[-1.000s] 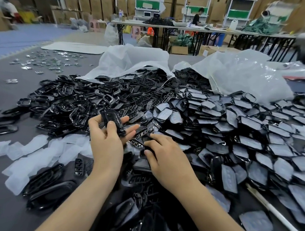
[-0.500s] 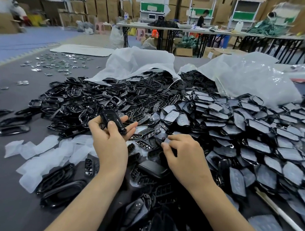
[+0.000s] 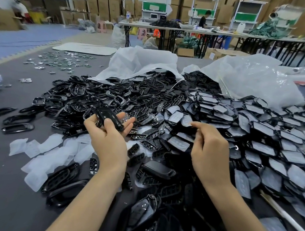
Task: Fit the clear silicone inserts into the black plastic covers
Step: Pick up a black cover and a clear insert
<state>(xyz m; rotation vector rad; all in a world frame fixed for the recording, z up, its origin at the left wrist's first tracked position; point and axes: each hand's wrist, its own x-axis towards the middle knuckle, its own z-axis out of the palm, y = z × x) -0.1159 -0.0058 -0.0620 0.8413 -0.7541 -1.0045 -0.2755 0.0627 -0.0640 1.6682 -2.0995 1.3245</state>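
Holding one black cover point(image 3: 109, 120) above the heap, the left hand point(image 3: 109, 141) is keeping its grip closed on it, thumb lying across the top and fingers curling underneath. The right hand point(image 3: 209, 152) is hovering just over the pile to the right with its fingers curled and the fingertips drawn together. Whether that grip is pinching a part or closing on nothing I cannot tell, since the tips are lying against dark and grey pieces of the same tone.

The loose clear inserts point(image 3: 44, 152) are lying flat on the table point(image 3: 5, 195) to the left of the left forearm, well apart from the right hand. Behind the hands the heap of black covers point(image 3: 131, 99) is spilling from two plastic bags point(image 3: 251, 81), and to the right grey-faced pieces point(image 3: 273, 143) are lying in overlapping rows; these are probably covers already fitted.

By my reading, the step in hand is pairing: a cover is picked, but no insert is seated in it yet. The next move is calling for one insert brought to the cover's hollow side, lined up with its button openings, and pressed in evenly so the soft edges are not folding.
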